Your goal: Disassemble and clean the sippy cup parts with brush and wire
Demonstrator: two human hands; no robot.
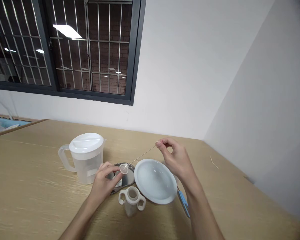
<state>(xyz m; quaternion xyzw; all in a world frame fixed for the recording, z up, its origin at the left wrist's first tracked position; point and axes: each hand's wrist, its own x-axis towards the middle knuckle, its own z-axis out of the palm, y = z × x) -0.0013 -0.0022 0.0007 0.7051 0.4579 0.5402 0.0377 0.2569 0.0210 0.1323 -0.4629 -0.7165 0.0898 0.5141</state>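
— What is seen in the head view at the left grip [103,180]?
— A small round piece [124,169] is pinched by its edge between thumb and fingertips, and is held up just above a metal tray [130,178].
— And at the right grip [176,160]?
— Thumb and finger are pressed together on one end of a thin strand [142,155]. It is stretched down and across to the left grip, where its other end is met by the round piece; whether a stick or a cord is held cannot be told.
— What is set around them?
— A lidded pitcher [86,166] is placed left of the left grip. A two-handled cup [131,201] is stood to that grip's right, on the nearer side. A pale bowl [155,181] is placed between the grips, lower than the right one. Below the right grip, a blue tool [183,201] is partly hidden by the forearm. Farther right of that grip, a thin pale piece [214,162] is left lying on the tabletop [40,200].
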